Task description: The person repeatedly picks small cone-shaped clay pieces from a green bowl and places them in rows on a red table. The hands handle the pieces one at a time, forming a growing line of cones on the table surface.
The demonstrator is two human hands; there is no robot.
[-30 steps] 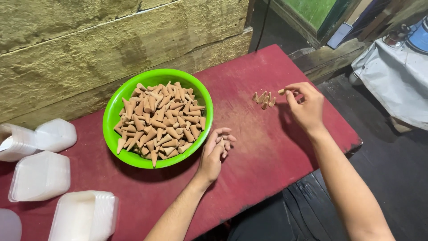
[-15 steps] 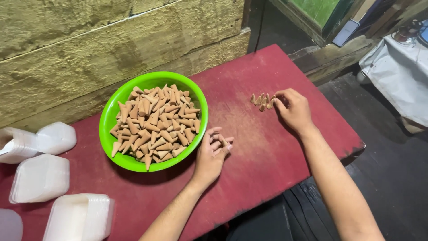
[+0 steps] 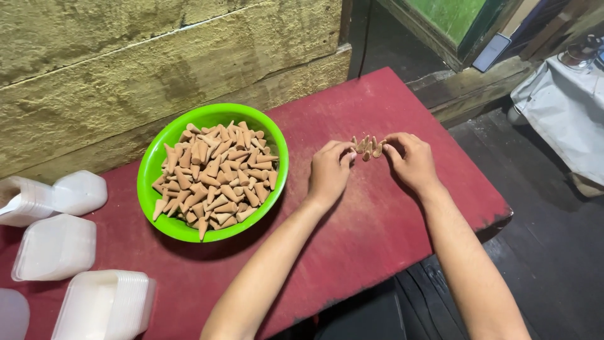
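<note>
Both hands have closed in on the small cluster of cones (image 3: 367, 147) since a second ago

Left hand (image 3: 329, 171) and right hand (image 3: 412, 161) pinch the cluster from either side with curled fingertips on the red surface (image 3: 377, 233); the green bowl (image 3: 161, 157) of cones sits just left, white plastic containers (image 3: 56, 245) beyond
</note>
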